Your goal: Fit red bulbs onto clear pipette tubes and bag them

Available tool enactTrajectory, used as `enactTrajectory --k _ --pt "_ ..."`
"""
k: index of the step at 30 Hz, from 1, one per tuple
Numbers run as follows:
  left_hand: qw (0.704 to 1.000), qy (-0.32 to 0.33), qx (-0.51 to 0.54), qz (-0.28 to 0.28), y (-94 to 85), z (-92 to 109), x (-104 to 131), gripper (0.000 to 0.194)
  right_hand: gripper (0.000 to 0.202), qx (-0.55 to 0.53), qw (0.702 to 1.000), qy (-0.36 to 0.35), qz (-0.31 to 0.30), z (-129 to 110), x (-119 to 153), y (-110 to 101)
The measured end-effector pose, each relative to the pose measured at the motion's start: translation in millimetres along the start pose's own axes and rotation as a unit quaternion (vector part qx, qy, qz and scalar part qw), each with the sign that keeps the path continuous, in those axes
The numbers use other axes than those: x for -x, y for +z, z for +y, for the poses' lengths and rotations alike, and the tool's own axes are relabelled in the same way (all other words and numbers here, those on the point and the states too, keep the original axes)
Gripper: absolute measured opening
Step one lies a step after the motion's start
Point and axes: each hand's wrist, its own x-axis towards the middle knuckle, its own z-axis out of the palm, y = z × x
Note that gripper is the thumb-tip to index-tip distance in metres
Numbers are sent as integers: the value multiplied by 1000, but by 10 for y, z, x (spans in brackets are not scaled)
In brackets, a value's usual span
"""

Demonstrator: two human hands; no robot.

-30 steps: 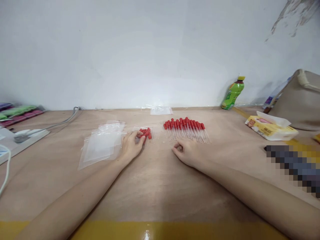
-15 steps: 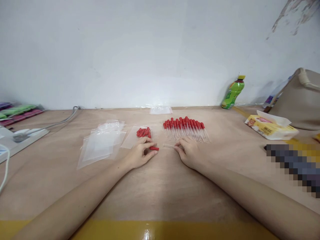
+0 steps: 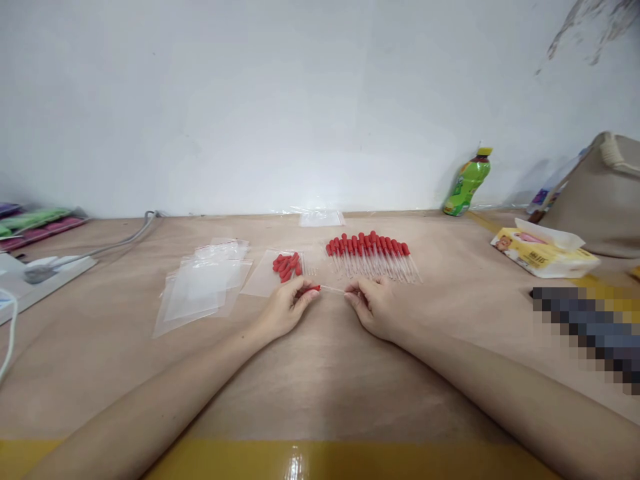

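1. The left hand (image 3: 285,309) reaches in from the lower left, its forearm slanting up across the tabletop (image 3: 310,380). The back of the hand faces up, and thumb and fingers are brought together around a red dropper bulb (image 3: 315,288), with only the bulb's end showing past the fingertips.

2. The right hand (image 3: 376,308) comes in from the lower right, the forearm low and angled inward. Its thumb and forefinger pinch a thin clear tube (image 3: 332,289), the other fingers curled in toward the palm.

3. The hands face each other, slightly apart. The tube spans the gap nearly level, its left end at the bulb's open end (whether it has gone inside is too small to tell).

4. Just beyond the left hand, loose red bulbs (image 3: 287,265) lie heaped on a clear plastic bag (image 3: 259,279). More zip bags (image 3: 197,293) lie overlapped to the left.

5. Beyond the right hand, capped droppers (image 3: 370,252) lie side by side in a fan, red ends toward the wall (image 3: 250,113).

6. Farther right are a yellow tissue pack (image 3: 545,257) and a green bottle (image 3: 467,187) leaning on the wall.
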Motion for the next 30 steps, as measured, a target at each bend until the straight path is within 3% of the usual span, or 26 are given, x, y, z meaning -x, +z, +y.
enactTrajectory --k 11,16,23,30 --pt "998 -8 49 -31 -24 -35 26 18 16 -72 996 -43 -44 73 -20 22" --pt "998 6 19 -66 -27 -37 72 18 18 -21 996 -53 -71 69 -29 -49" --pt "996 13 -32 -76 -34 8 85 20 21 81 992 -87 -44 -24 19 -63" --pt "998 31 -22 -49 -8 13 99 19 17 21 994 -100 -26 -22 26 0"
